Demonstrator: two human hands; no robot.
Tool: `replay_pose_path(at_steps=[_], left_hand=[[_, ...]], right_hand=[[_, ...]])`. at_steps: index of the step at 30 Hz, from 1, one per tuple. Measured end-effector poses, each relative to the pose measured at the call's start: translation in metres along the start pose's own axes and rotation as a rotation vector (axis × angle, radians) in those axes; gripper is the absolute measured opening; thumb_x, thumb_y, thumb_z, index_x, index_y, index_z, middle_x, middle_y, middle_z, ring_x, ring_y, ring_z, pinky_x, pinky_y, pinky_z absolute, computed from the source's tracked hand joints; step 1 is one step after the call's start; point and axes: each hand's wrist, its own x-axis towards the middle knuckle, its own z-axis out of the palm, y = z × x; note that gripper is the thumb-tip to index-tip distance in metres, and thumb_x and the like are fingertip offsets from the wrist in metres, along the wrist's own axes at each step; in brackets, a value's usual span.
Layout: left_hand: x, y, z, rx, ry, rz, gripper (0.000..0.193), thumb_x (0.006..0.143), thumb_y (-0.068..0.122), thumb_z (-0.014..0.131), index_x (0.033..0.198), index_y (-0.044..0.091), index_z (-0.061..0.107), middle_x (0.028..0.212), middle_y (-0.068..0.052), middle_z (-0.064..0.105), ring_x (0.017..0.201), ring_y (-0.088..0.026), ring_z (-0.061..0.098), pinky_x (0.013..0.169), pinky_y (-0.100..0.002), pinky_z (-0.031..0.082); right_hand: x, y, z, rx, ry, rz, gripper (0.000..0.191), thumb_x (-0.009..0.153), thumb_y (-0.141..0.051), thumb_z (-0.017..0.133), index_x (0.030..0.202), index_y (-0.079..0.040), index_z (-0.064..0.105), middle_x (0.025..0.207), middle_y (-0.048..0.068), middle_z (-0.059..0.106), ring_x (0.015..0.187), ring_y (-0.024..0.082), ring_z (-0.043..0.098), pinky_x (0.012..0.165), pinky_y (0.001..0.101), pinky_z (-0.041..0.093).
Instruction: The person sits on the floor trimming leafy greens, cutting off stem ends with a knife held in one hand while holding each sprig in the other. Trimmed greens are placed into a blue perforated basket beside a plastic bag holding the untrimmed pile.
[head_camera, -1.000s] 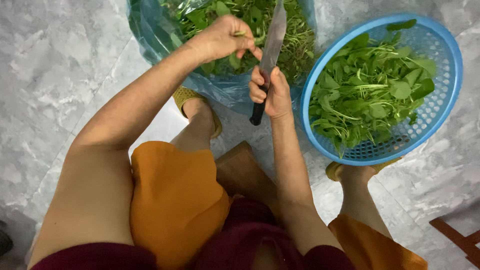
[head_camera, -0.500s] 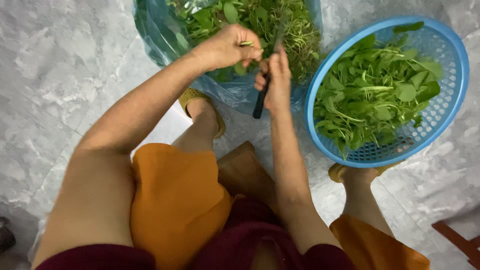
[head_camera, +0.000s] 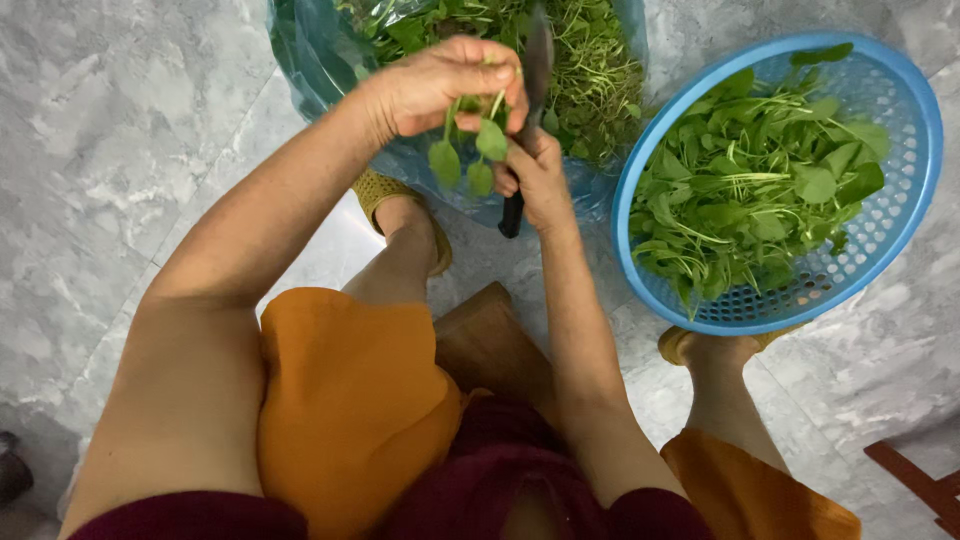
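Note:
My left hand pinches a small sprig of leafy greens, its round leaves hanging down. My right hand grips the black handle of a knife, blade pointing up and away, right beside the sprig's stems. Both hands hover over a blue plastic bag full of untrimmed greens with roots. A round blue perforated basket to the right holds a heap of picked green leaves.
I sit low over a grey marble tile floor, knees apart in orange shorts, with a wooden stool edge between my legs. My feet wear yellow sandals. A reddish wooden piece shows at the bottom right corner.
My left hand drew a sprig out of the bag and brought it toward the knife. My right hand shifted left with the knife, so both hands now meet.

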Motion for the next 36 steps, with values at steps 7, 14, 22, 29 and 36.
replay_pose_path(at_steps=[7, 14, 22, 29, 36], left_hand=[[-0.021, 0.022, -0.024, 0.185, 0.163, 0.063, 0.028, 0.109, 0.038, 0.059, 0.103, 0.012, 0.067, 0.111, -0.008, 0.075, 0.075, -0.007, 0.054, 0.058, -0.022, 0.040], [-0.021, -0.004, -0.039, 0.657, 0.406, -0.180, 0.023, 0.096, 0.032, 0.077, 0.094, 0.009, 0.070, 0.089, -0.005, 0.071, 0.079, -0.009, 0.065, 0.068, -0.027, 0.053], [0.027, -0.108, -0.016, 0.884, 0.582, -0.578, 0.032, 0.091, 0.032, 0.078, 0.099, 0.002, 0.071, 0.084, -0.012, 0.069, 0.076, -0.025, 0.068, 0.073, -0.043, 0.056], [0.022, -0.137, -0.035, 0.985, 0.704, -0.198, 0.026, 0.084, 0.025, 0.086, 0.100, 0.005, 0.079, 0.088, -0.017, 0.075, 0.078, -0.025, 0.073, 0.073, -0.040, 0.056], [0.025, -0.116, -0.024, 0.848, 0.671, -0.114, 0.016, 0.078, 0.020, 0.086, 0.088, 0.009, 0.080, 0.085, -0.009, 0.079, 0.077, -0.020, 0.075, 0.073, -0.036, 0.057]], right_hand=[[0.001, 0.003, -0.015, 0.020, 0.114, -0.003, 0.010, 0.107, -0.013, 0.064, 0.106, -0.003, 0.060, 0.070, -0.003, 0.046, 0.054, 0.008, 0.043, 0.048, 0.0270, 0.035], [0.006, 0.014, -0.029, -0.042, 0.299, -0.013, 0.013, 0.104, -0.012, 0.063, 0.112, -0.003, 0.061, 0.066, -0.003, 0.045, 0.051, 0.009, 0.043, 0.045, 0.0274, 0.035], [0.013, 0.033, -0.041, -0.100, 0.290, 0.103, 0.030, 0.103, -0.010, 0.062, 0.131, -0.003, 0.055, 0.069, -0.003, 0.045, 0.050, 0.009, 0.043, 0.044, 0.0281, 0.036], [0.009, 0.048, -0.041, 0.015, 0.251, 0.213, 0.023, 0.105, -0.012, 0.061, 0.124, 0.001, 0.059, 0.067, -0.003, 0.043, 0.051, 0.009, 0.042, 0.044, 0.0274, 0.034], [0.011, 0.043, -0.044, -0.061, 0.240, 0.140, 0.022, 0.107, -0.012, 0.063, 0.123, 0.002, 0.059, 0.070, -0.002, 0.046, 0.052, 0.009, 0.043, 0.045, 0.0274, 0.034]])
